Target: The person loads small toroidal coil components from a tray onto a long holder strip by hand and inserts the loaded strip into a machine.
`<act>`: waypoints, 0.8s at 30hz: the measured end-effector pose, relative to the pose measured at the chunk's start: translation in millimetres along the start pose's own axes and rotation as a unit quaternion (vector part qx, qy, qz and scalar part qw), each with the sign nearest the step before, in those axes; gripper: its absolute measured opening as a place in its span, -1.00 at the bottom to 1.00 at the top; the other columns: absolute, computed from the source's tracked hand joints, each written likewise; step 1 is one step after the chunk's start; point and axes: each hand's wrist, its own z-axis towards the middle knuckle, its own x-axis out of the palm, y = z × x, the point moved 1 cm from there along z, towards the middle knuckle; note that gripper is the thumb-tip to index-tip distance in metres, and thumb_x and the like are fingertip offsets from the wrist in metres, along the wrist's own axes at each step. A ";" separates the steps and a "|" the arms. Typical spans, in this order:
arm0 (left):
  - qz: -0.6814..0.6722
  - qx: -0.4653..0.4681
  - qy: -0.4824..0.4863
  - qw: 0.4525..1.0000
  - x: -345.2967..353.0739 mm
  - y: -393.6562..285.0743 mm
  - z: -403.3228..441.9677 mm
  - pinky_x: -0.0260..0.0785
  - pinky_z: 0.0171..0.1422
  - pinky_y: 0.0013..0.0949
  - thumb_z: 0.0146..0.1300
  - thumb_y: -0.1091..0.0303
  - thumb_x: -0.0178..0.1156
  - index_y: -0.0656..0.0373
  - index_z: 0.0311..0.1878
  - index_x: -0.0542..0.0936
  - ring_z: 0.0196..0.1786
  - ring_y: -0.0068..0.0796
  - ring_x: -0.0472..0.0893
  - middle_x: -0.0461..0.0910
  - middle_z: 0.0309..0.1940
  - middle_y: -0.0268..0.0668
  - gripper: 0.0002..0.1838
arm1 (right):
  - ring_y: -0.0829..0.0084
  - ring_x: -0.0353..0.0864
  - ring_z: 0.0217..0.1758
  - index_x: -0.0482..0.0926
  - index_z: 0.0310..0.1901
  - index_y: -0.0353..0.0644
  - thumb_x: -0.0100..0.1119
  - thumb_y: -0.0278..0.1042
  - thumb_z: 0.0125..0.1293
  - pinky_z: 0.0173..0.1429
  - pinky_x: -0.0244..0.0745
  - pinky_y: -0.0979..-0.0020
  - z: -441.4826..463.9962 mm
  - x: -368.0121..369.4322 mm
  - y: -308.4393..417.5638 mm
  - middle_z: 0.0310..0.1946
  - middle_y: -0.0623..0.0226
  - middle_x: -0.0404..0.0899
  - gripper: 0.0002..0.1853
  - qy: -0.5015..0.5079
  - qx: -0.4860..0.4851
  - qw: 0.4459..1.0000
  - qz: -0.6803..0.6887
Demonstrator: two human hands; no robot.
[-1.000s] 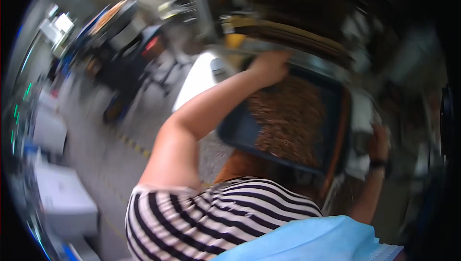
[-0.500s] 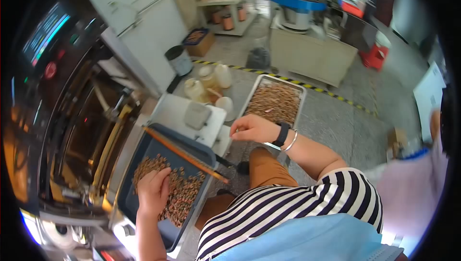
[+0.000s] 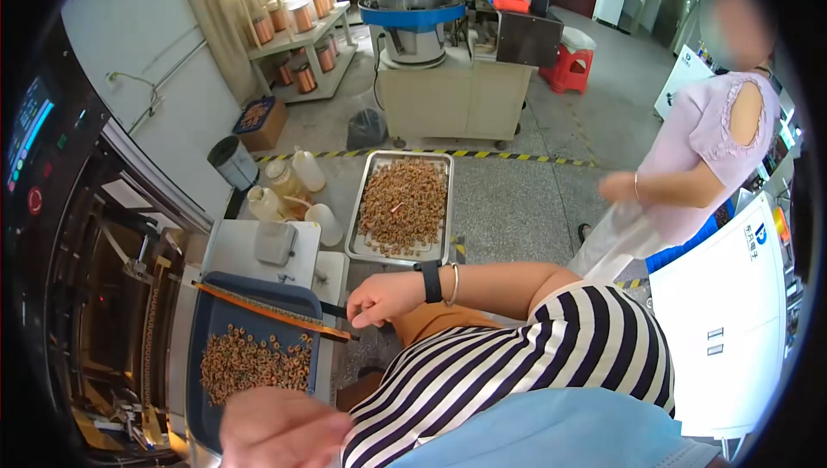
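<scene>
My right hand [image 3: 384, 299], with a black watch [image 3: 428, 282] and a bangle on the wrist, hovers beside the end of an orange strip [image 3: 274, 310]. Its fingers are curled together; whatever they may hold is hidden. The strip carries a row of small parts and lies across the far end of a dark blue tray [image 3: 297, 291]. Many small copper-coloured rings [image 3: 255, 359] are heaped in that tray. Close to the camera, my left hand [image 3: 284, 430] is smeared by motion over the tray's near edge, so its fingers are unclear.
A metal tray [image 3: 354, 244] full of copper-coloured parts rests beyond my right hand. Plastic jugs [image 3: 307, 170] and a bucket [image 3: 233, 163] stand on the floor. A machine [image 3: 103, 296] borders the left side. Another person [image 3: 680, 166] stands at right beside a white cabinet [image 3: 724, 313].
My left hand has lifted from the rings and come back toward my body. My right hand has come closer to the strip's end. The view has turned, bringing the other person into fuller sight.
</scene>
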 end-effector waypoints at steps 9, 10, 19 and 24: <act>-0.328 -0.090 0.174 0.924 24.8 -19.7 1.2 0.46 -0.25 -0.37 0.10 0.35 0.21 0.38 -0.04 0.51 -0.29 -0.33 0.61 0.57 -0.29 -0.11 -0.62 | 0.64 0.47 -0.56 0.52 -0.13 -0.22 0.05 -0.14 0.30 -0.46 0.36 0.56 0.6 -1.1 12.8 -0.56 0.40 0.55 -0.70 -0.053 0.001 0.998 -0.041; -0.323 -0.045 0.161 0.931 24.6 -18.3 5.7 0.43 -0.30 -0.35 0.10 0.32 0.19 0.38 -0.08 0.50 -0.33 -0.31 0.59 0.56 -0.31 -0.10 -0.63 | 0.64 0.47 -0.56 0.52 -0.13 -0.22 0.05 -0.14 0.30 -0.46 0.36 0.56 0.6 -0.9 12.1 -0.56 0.40 0.55 -0.70 -0.054 0.001 0.998 -0.041; -0.314 0.167 0.026 0.934 48.6 1.3 12.2 0.24 -0.65 -0.26 0.07 0.25 0.05 0.36 -0.40 0.47 -0.62 -0.21 0.46 0.49 -0.50 -0.05 -0.71 | 0.63 0.48 -0.56 0.53 -0.17 -0.22 0.06 -0.14 0.30 -0.46 0.37 0.56 1.8 -4.3 1.2 -0.57 0.39 0.55 -0.71 -0.081 -0.020 0.996 -0.042; -0.410 0.006 -0.021 0.912 32.5 -36.8 15.5 0.28 -0.61 -0.24 0.09 0.23 0.04 0.34 -0.44 0.47 -0.61 -0.20 0.47 0.49 -0.50 -0.07 -0.71 | 0.61 0.49 -0.56 0.57 -0.22 -0.22 0.05 -0.07 0.30 -0.46 0.38 0.54 10.7 9.3 0.0 -0.57 0.40 0.55 -0.66 -0.023 0.017 0.998 -0.061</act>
